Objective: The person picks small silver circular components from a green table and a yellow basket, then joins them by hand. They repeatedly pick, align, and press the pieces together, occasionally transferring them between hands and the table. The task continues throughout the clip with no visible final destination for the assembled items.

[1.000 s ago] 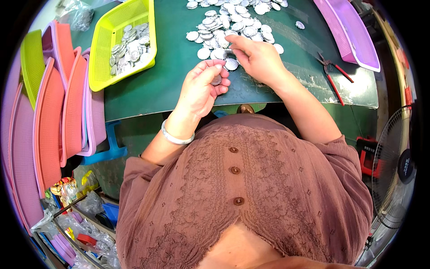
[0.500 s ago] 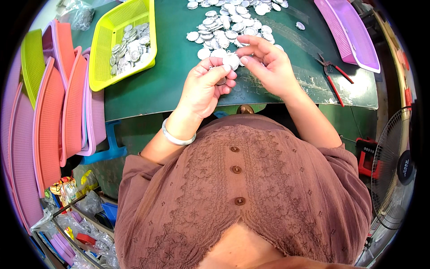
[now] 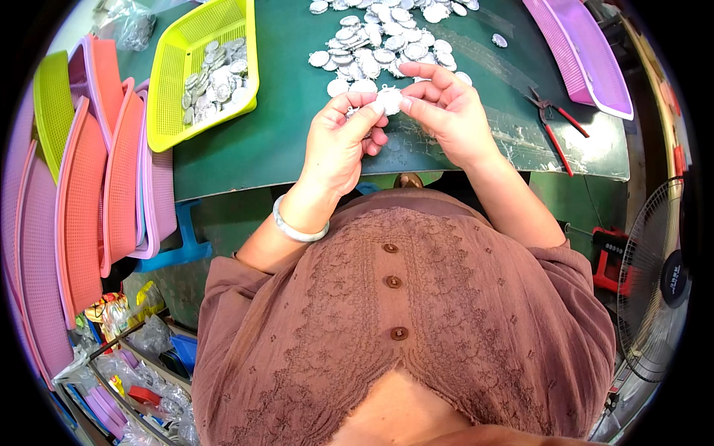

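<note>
Between my two hands, over the near part of the green table [image 3: 282,149], is a silvery round metal pendant [image 3: 389,99]. My left hand [image 3: 336,145] pinches it at the left edge with the thumb, the other fingers curled beneath; another silvery piece shows partly inside those fingers. From the other side, my right hand [image 3: 455,123] has its thumb and index finger closed at the pendant's right edge, the fingertips partly hiding it. Just beyond my hands spreads a loose pile of similar pendants [image 3: 370,56].
A yellow-green basket [image 3: 167,89] with more pendants stands to the left. Red-handled pliers [image 3: 550,123] and a purple basket [image 3: 587,63] lie at the right. Stacked baskets [image 3: 82,201] rise at the far left; a fan [image 3: 647,282] stands at the right.
My right thumb and index finger have come closer onto the pendant's edge. The pendant has shifted slightly to the right and my left hand has barely moved.
</note>
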Motion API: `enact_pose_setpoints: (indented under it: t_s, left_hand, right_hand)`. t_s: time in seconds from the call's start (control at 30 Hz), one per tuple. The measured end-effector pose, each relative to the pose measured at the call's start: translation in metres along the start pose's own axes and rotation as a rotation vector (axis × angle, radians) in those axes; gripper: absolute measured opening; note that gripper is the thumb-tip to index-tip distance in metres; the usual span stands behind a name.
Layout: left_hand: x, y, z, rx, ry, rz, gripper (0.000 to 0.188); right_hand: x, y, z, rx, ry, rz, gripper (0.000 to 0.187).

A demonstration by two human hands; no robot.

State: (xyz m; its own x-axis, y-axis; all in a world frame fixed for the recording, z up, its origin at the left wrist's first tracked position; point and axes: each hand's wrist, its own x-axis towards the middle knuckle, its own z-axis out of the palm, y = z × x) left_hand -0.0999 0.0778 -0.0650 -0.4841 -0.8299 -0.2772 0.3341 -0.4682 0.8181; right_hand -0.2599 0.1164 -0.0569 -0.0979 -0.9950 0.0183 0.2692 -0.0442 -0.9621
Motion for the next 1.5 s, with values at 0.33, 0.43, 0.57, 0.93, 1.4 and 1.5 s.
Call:
enact_pose_setpoints:
  t_s: [0.33, 0.43, 0.57, 0.93, 1.4, 1.5]
  left_hand:
    - [0.002, -0.006, -0.001, -0.011, 0.011, 0.020, 0.016]
    - [-0.001, -0.008, 0.000, 0.008, 0.005, 0.034, 0.022]
    - [-0.003, -0.008, 0.004, -0.055, -0.061, 0.040, 0.030]
    - [0.008, -0.004, -0.018, -0.382, -0.305, -0.198, 0.036]
    - [0.009, -0.004, -0.021, -0.300, -0.266, -0.167, 0.032]
    - [0.007, -0.003, -0.020, -0.272, -0.223, -0.143, 0.028]
  right_hand:
    - [0.000, 0.005, 0.001, -0.047, 0.053, 0.016, 0.034]
    - [0.000, 0.015, 0.001, -0.299, 0.075, -0.213, 0.034]
    - [-0.008, 0.010, 0.008, -0.532, 0.078, -0.293, 0.035]
    - [0.003, 0.010, -0.010, -0.884, 0.047, -0.387, 0.034]
    - [0.004, 0.011, -0.017, -1.169, -0.038, -0.326, 0.038]
    - [0.002, 0.013, -0.018, -1.079, 0.012, -0.288, 0.041]
